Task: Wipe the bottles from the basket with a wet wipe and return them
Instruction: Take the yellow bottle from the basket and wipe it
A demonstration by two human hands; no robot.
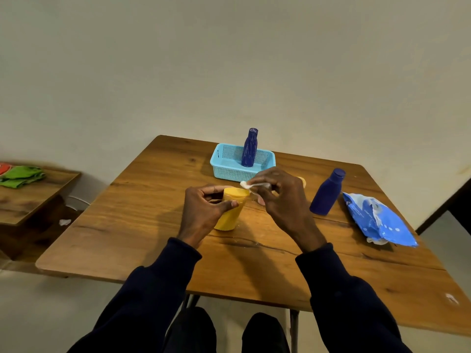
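Observation:
A yellow bottle [230,212] stands on the wooden table [254,263], slightly tilted. My left hand [204,212] grips it near its top. My right hand [280,197] pinches a white wet wipe [251,185] just above and to the right of the bottle's top. A light blue basket [226,164] stands farther back and holds one dark blue bottle [249,147] upright. A second dark blue bottle [327,192] stands on the table to the right of my right hand.
A blue pack of wet wipes [377,220] lies near the table's right edge. A small yellow thing [302,180] peeks out behind my right hand. A lower wooden side table [33,200] with green cloth [23,175] stands at left.

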